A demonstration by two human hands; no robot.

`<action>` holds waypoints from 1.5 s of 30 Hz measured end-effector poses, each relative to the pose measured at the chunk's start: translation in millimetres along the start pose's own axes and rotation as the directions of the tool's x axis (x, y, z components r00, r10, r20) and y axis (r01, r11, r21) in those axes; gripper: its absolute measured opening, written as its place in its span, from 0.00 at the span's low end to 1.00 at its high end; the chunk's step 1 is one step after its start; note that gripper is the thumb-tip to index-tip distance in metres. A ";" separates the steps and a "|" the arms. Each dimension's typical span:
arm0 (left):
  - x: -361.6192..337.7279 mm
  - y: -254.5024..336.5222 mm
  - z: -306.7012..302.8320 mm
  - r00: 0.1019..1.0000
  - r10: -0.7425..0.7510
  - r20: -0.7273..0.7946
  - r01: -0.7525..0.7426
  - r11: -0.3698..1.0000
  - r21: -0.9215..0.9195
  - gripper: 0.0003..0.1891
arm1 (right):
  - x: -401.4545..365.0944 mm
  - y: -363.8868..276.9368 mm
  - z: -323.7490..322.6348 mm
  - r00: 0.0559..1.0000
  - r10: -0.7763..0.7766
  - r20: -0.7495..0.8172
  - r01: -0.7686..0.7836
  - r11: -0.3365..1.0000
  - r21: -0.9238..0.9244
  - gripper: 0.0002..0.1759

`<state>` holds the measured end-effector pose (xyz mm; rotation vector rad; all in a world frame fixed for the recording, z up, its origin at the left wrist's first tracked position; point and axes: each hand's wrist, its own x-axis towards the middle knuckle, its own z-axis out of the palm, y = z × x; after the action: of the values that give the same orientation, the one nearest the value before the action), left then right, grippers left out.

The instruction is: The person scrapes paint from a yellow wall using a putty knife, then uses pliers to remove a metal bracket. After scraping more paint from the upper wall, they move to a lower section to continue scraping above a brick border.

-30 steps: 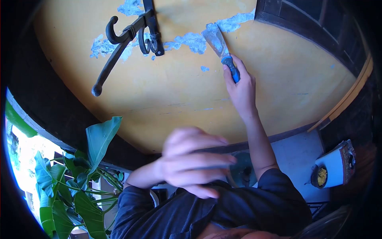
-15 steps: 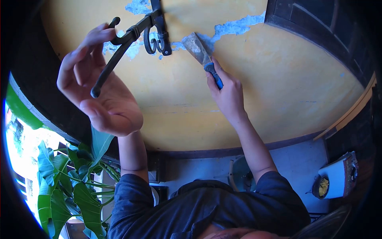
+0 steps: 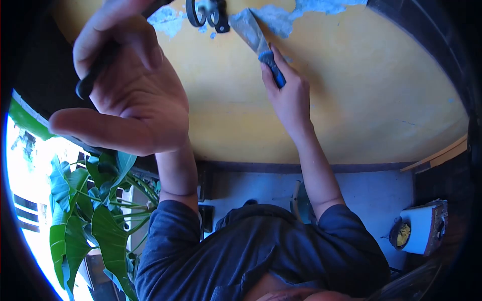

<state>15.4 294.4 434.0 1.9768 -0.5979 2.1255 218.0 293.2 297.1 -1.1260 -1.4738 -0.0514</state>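
My left hand [image 3: 145, 95] is large and close to the camera, its fingers curled over the arm of a dark wrought-iron wall bracket [image 3: 90, 83] and its thumb stretched out to the left. The bar's rounded end pokes out below the fingers, which hide much of the rest. Higher up, the bracket's scrolled base [image 3: 221, 17] sits against the yellow wall [image 3: 231, 100]. My right hand [image 3: 288, 93] grips a scraper [image 3: 251, 32] by its blue and black handle, index finger along it. The scraper's wide, smeared blade lies by a bluish-white bare patch [image 3: 276, 20] in the paint.
A broad-leaved green plant [image 3: 108, 246] stands at the lower left beside a bright opening. Dark wooden framing [image 3: 427, 45] borders the wall at the upper right. On the lower right is a white box-like object [image 3: 422, 228], with a dark bowl [image 3: 401, 235] of yellowish pieces at its side.
The view has tilted down, so bracket and patch sit higher. My left hand looks larger and nearer, its fingers now over the bracket arm. The scraper stays in my right hand near the patch.
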 end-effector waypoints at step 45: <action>-281.0 0.0 150.9 -0.120 -0.992 0.038 0.814 -0.120 -0.569 0.22 | -90.5 68.1 -21.2 0.804 0.528 0.275 -0.542 0.840 -0.029 0.23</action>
<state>181.7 272.7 162.7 0.8571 0.4767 1.0553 260.2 262.7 194.3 -1.5180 -1.3283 0.5574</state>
